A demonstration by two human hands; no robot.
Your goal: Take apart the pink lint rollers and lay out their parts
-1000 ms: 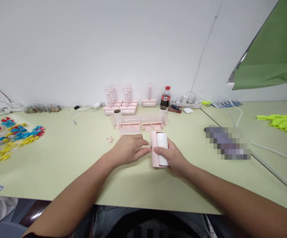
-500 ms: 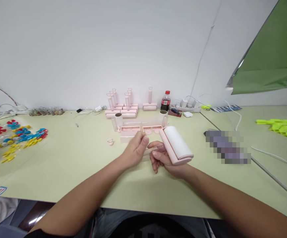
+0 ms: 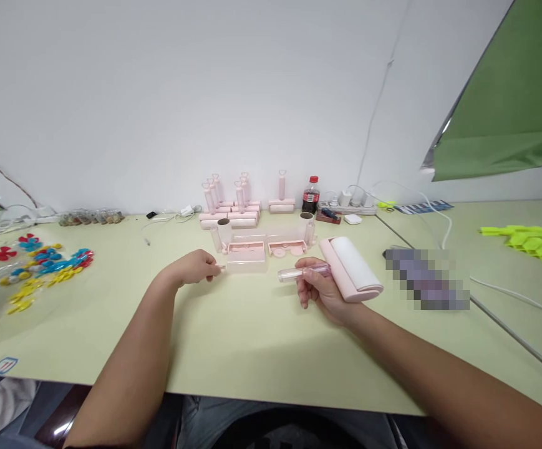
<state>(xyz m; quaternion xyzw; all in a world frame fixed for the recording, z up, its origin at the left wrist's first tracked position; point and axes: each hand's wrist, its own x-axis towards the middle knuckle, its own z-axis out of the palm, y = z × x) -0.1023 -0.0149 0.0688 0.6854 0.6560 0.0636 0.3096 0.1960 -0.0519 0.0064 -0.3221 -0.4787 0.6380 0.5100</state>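
Note:
My right hand [image 3: 320, 287] is closed around the clear handle [image 3: 292, 274] of a pink lint roller [image 3: 352, 268], whose white roll points to the right. The handle's free end points left and has no heart-shaped loop on it. Over the table to the left, my left hand [image 3: 200, 267] has its fingers pinched on a small pink heart-shaped cap, mostly hidden, with just a pale tip [image 3: 222, 267] showing. Beside that hand stand a clear cover [image 3: 246, 265] and a pink roller holder [image 3: 246, 247]. A second pink holder [image 3: 287, 248] lies to its right.
Lint rollers with heart-topped handles [image 3: 240, 198] stand by the wall. Near them are a cola bottle [image 3: 310, 194], a power strip [image 3: 355, 209] and cardboard-cored rolls [image 3: 224, 231]. Coloured plastic pieces [image 3: 67, 262] lie at left, a blurred-out object [image 3: 425, 277] and yellow-green pieces [image 3: 532, 243] at right.
My left hand has left the roller's handle and moved left to where the heart-shaped cap lay. My right hand has shifted slightly right with the lint roller, its handle now more exposed.

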